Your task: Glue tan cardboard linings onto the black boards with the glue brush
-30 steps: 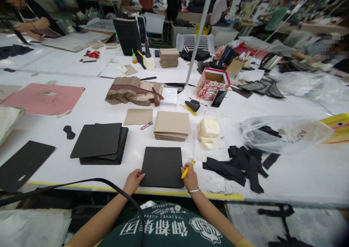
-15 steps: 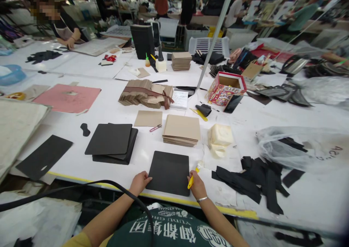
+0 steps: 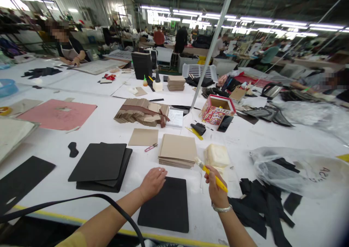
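A black square panel [image 3: 166, 207] lies flat near the table's front edge. Over its upper left corner is my left hand [image 3: 153, 183], fingers stretched forward and together, holding nothing visible. My right hand [image 3: 216, 185] grips a yellow-handled brush [image 3: 218, 179], its pale bristles up and to the left, beside the beige board stack [image 3: 177, 149]. Just behind that hand sits a whitish, glue-crusted container [image 3: 217, 154]. More black panels [image 3: 98, 161] are piled at the left.
A single beige board [image 3: 143, 136] and pink snips [image 3: 151, 148] lie behind. Black strips [image 3: 267, 203] and a clear plastic bag [image 3: 294, 170] are on the right. A black cable [image 3: 103, 196] crosses my left forearm. A thin pole [image 3: 212, 47] rises beyond.
My left hand has left the panel's left edge and moved forward over its upper corner. My right hand has left the right edge and raised the brush toward the board stack. The view has tilted up.
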`<state>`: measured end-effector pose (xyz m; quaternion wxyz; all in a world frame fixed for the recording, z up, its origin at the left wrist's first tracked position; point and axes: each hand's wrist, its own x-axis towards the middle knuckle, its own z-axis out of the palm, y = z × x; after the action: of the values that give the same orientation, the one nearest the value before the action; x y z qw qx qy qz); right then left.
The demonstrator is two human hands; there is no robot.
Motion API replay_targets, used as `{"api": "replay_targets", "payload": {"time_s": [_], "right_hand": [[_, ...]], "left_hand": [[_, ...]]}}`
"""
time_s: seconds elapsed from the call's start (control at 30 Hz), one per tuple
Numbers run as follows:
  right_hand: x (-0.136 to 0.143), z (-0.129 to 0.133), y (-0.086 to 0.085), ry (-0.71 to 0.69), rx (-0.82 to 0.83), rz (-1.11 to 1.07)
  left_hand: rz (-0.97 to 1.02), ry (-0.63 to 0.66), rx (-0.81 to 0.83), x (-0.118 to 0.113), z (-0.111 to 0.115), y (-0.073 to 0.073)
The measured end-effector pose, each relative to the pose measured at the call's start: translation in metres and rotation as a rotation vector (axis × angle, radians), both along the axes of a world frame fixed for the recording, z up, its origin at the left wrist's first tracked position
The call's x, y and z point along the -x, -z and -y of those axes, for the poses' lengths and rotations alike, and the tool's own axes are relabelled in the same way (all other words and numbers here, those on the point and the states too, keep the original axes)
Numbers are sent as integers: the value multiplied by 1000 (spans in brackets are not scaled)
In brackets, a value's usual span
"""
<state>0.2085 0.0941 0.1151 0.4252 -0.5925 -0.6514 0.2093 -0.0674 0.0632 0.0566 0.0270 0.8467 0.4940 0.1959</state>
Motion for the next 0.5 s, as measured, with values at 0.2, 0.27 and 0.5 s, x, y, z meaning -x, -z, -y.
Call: {"api": "replay_targets", "payload": {"time_s": [0.2, 0.27, 0.5], "right_hand": [[79, -101, -22, -277, 285, -152], [101, -121, -10, -361, 355, -140], [121, -170, 25, -515, 491, -15]], "left_hand": [[-230, 286, 117, -62, -74, -12], [-267, 255, 190, -69, -87, -5], [-240, 167, 351, -72, -96, 6]]}}
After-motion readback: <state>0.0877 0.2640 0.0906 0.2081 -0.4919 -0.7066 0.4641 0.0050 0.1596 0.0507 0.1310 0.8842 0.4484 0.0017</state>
